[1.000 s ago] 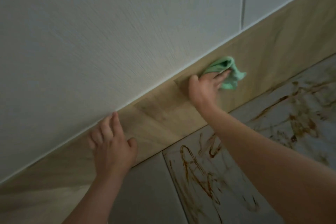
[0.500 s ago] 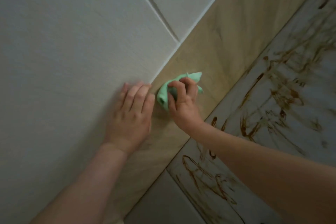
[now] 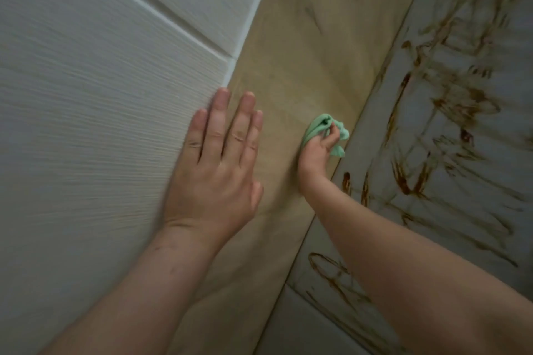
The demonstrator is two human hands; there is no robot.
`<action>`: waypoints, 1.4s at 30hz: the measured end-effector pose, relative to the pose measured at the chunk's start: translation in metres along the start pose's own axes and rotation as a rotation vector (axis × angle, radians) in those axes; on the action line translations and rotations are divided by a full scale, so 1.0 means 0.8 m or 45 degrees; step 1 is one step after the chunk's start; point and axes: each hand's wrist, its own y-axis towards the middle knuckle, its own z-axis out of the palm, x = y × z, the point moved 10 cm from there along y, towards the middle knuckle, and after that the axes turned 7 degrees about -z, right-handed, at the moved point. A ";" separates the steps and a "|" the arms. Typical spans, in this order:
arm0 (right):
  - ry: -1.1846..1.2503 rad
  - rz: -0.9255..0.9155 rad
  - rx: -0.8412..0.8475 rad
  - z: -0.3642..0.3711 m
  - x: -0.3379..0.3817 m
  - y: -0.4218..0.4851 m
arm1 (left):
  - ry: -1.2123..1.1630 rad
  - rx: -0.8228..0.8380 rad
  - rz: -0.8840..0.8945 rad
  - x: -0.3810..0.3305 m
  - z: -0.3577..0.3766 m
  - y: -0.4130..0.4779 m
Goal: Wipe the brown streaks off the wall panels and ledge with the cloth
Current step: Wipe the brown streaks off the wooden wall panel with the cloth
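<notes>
white ribbed wall panels (image 3: 86, 101) meet a tan ledge (image 3: 302, 37), where the right grip (image 3: 317, 150) bunches the green cloth (image 3: 314, 126) in curled fingers. brown streaks (image 3: 409, 181) lie just right of it, across the seam on the grey tile (image 3: 372, 158). the left grip (image 3: 219, 170) lies flat and spread, farther off.

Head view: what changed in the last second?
The right hand went from pressing the green cloth flat-fingered near the white panel to gripping it bunched, and slid it across the tan band toward the streaked tiles. The left hand shifted along the wall and now lies flat across the panel-band seam. Unchanged: cloth in the right hand, brown streaks on the tiles.
</notes>
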 end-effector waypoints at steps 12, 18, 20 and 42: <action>-0.130 0.383 0.281 0.022 -0.047 -0.129 | 0.062 0.024 0.018 0.000 -0.007 0.004; -0.271 -0.016 0.316 0.016 0.047 -0.062 | 0.094 0.066 0.104 0.005 -0.026 0.007; -0.280 0.056 0.330 0.016 0.017 -0.051 | 0.099 -0.017 0.053 0.020 -0.042 0.025; 0.099 0.694 -0.102 -0.025 -0.245 0.027 | -0.004 -0.100 0.076 0.017 -0.027 0.042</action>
